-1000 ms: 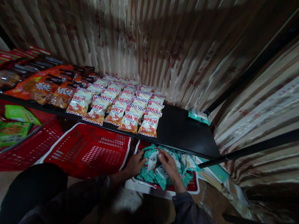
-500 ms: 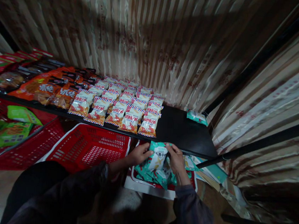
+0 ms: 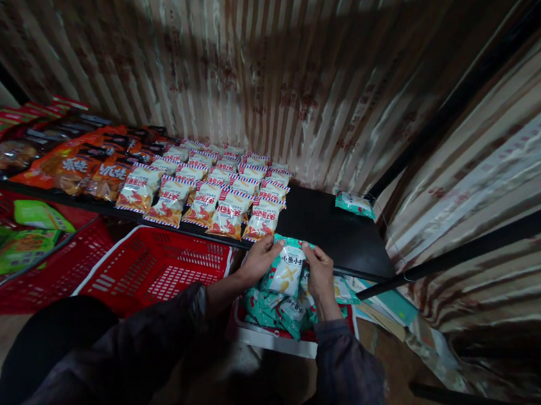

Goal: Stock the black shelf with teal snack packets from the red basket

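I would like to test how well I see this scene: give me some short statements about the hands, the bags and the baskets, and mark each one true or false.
1. The left hand and the right hand hold one teal bag between them. True.
2. The green bags lie on the black shelf. False: they lie in the far-left basket.
3. The white-and-orange bags are to the right of the orange bags. True.
4. The basket under the hands contains orange bags. False: it contains more teal bags.
5. A lone teal bag lies near the shelf's right rear corner. True.
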Action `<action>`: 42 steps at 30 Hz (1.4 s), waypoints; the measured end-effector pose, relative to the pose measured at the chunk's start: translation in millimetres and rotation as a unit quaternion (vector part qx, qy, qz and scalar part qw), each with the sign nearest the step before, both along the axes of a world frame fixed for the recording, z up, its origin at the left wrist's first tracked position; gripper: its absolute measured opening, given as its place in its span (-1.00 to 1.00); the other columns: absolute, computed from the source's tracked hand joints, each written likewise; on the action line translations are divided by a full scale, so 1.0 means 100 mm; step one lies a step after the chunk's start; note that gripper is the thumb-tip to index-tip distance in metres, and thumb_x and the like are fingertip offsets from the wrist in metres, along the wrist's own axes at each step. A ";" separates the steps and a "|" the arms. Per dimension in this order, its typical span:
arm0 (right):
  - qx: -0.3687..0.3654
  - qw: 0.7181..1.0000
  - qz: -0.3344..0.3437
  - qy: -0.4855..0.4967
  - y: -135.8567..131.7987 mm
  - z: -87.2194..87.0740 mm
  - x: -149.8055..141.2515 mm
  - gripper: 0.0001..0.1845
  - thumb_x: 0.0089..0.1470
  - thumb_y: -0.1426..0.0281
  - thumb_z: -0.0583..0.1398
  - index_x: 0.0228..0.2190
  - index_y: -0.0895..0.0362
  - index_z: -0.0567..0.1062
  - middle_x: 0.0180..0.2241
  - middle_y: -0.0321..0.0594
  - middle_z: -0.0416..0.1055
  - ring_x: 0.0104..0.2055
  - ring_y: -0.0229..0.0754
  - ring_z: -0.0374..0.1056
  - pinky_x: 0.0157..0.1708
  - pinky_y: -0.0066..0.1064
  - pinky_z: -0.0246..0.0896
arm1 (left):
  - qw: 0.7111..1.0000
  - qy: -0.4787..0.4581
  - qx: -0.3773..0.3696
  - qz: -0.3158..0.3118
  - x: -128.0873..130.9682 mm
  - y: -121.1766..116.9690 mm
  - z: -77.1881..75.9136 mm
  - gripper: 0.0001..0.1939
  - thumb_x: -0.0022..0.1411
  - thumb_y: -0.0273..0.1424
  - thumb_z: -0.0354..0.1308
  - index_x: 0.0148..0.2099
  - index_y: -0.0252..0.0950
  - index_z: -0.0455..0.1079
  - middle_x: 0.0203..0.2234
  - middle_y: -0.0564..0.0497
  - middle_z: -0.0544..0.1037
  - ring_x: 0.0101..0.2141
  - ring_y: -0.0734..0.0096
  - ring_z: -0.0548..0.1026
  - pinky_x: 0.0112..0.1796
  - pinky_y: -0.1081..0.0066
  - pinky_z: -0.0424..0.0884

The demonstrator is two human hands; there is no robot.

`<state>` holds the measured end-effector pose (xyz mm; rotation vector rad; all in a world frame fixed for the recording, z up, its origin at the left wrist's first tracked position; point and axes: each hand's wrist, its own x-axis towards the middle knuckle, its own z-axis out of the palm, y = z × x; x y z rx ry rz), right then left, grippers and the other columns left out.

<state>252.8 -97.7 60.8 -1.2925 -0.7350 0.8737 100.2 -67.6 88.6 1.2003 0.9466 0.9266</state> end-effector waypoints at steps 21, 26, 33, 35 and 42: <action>-0.012 0.990 0.044 0.130 0.01 0.05 -0.06 -0.45 -0.20 -0.15 0.29 -0.41 0.08 0.53 -0.52 -0.33 0.49 -0.46 -0.23 0.38 -0.46 -0.46 0.23 | 0.985 -0.073 -0.042 0.150 0.06 0.02 0.08 -0.62 -0.09 -0.08 0.31 -0.52 -0.31 0.37 -0.67 0.12 0.36 -0.61 0.53 0.29 -0.54 0.50 0.24; -0.035 0.977 0.128 0.165 -0.12 0.00 0.00 -0.45 -0.20 -0.11 0.33 -0.33 0.08 0.58 -0.38 -0.20 0.58 -0.33 -0.15 0.48 -0.37 -0.39 0.37 | 0.970 -0.110 -0.001 0.218 0.04 0.29 0.25 -0.66 -0.07 -0.14 0.29 -0.53 -0.30 0.32 -0.67 0.17 0.32 -0.61 0.58 0.22 -0.55 0.53 0.17; -0.020 0.964 0.128 0.233 -0.25 -0.08 -0.18 -0.59 -0.38 0.20 0.51 -0.49 0.07 0.50 -0.47 -0.36 0.54 -0.34 -0.21 0.51 -0.25 -0.36 0.45 | 0.955 -0.077 0.016 0.286 0.05 0.48 0.23 -0.65 0.02 -0.18 0.22 -0.58 -0.26 0.18 -0.69 0.20 0.20 -0.61 0.58 0.14 -0.56 0.54 0.08; -0.011 0.964 0.114 0.239 -0.24 -0.09 -0.22 -0.58 -0.39 0.22 0.52 -0.49 0.07 0.49 -0.49 -0.40 0.52 -0.39 -0.26 0.50 -0.27 -0.39 0.46 | 0.954 -0.069 0.026 0.290 0.07 0.48 0.20 -0.64 0.02 -0.17 0.22 -0.58 -0.26 0.18 -0.68 0.19 0.20 -0.60 0.58 0.14 -0.56 0.54 0.09; -0.010 0.965 0.104 0.240 -0.19 -0.12 -0.24 -0.62 -0.33 0.28 0.49 -0.46 0.07 0.47 -0.51 -0.44 0.48 -0.45 -0.33 0.47 -0.33 -0.47 0.45 | 0.953 -0.067 0.040 0.294 0.14 0.47 0.18 -0.63 0.01 -0.13 0.23 -0.57 -0.28 0.24 -0.68 0.19 0.21 -0.60 0.58 0.16 -0.56 0.54 0.13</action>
